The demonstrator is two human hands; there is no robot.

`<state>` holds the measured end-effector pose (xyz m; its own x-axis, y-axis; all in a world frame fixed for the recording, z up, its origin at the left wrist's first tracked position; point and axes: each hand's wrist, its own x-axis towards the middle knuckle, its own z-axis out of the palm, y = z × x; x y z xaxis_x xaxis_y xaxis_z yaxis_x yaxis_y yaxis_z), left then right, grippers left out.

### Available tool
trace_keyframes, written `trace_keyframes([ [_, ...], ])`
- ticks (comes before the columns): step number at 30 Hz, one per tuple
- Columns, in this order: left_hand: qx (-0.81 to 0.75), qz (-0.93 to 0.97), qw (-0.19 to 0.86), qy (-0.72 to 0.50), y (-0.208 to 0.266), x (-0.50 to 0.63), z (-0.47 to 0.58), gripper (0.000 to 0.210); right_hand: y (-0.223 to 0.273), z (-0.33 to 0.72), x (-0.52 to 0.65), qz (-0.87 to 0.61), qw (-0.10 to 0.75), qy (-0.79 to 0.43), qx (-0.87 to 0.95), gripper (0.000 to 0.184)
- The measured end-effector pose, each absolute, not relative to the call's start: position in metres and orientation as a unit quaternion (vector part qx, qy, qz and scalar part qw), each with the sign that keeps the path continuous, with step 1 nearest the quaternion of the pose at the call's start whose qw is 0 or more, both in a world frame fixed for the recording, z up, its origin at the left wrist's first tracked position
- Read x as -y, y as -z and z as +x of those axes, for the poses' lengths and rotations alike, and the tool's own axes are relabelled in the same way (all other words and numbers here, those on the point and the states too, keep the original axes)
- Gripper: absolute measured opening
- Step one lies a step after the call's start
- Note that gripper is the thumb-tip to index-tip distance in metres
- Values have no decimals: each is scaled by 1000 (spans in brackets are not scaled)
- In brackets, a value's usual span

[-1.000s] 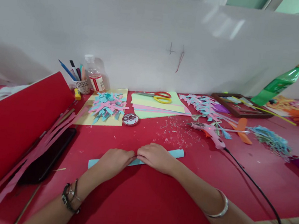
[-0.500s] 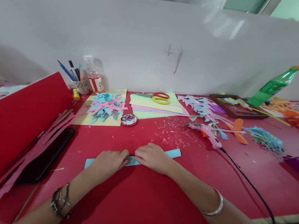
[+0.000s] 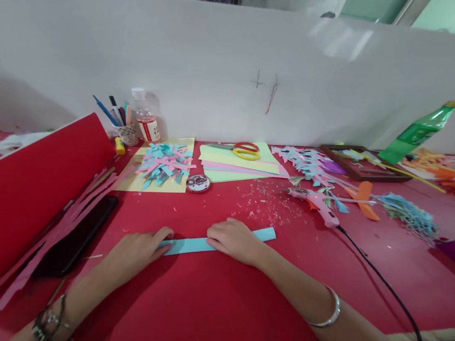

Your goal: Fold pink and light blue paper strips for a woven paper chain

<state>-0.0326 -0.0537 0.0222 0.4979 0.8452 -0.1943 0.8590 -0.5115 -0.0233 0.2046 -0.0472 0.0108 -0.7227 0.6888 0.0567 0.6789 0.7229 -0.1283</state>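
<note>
A light blue paper strip [image 3: 189,245] lies slantwise on the red tabletop in front of me. My left hand [image 3: 141,248] is at the strip's left end, its thumb and fingers closed round the paper there. My right hand [image 3: 233,239] rests on the strip right of its middle, fingers curled and pressing on it. The strip's right end sticks out beyond my right hand. Beyond the hands lie a round red-and-white tin [image 3: 198,183] and a heap of pink and blue paper snippets [image 3: 164,164].
A pink glue gun [image 3: 318,204] with a black cord lies right. Scissors [image 3: 246,151] rest on coloured paper sheets [image 3: 231,173] at the back. A phone [image 3: 78,240] and pink strips [image 3: 33,263] lie left, beside a leaning red board [image 3: 37,197]. A green bottle [image 3: 418,133] stands back right.
My left hand has slid left along the blue strip to its left end, uncovering the middle. My right hand has stayed in nearly the same place.
</note>
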Motion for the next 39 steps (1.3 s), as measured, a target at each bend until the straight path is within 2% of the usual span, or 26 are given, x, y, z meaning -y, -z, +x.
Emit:
trace_keyframes([
  [4, -518, 851, 24, 85, -17, 55, -51, 31, -12, 205, 48, -372, 52, -57, 925, 22],
  [7, -484, 873, -35, 53, -21, 61, -53, 31, -13, 205, 48, -370, 58, -53, 926, 22],
  [11, -385, 914, -119, 47, -31, 74, -30, 51, -13, 204, 49, -371, 66, -40, 926, 21],
  [14, -356, 925, -106, 86, -30, 84, -9, 52, -11, 204, 48, -370, 70, -34, 926, 20],
  [17, -395, 908, -105, 88, -25, 92, 2, 52, -11, 205, 48, -368, 68, -35, 927, 20],
  [21, -460, 884, -76, 45, -22, 106, 7, 43, -12, 205, 48, -375, 57, -42, 925, 21],
  [26, -494, 869, -33, -7, -24, 117, 16, 55, -14, 200, 52, -396, 49, -40, 916, 20],
  [34, -497, 868, -12, -24, -20, 117, 19, 59, -14, 195, 64, -449, 82, -44, 889, 24],
  [39, -498, 867, -6, -26, -19, 118, 18, 59, -13, 206, 68, -454, 124, -65, 880, 17],
])
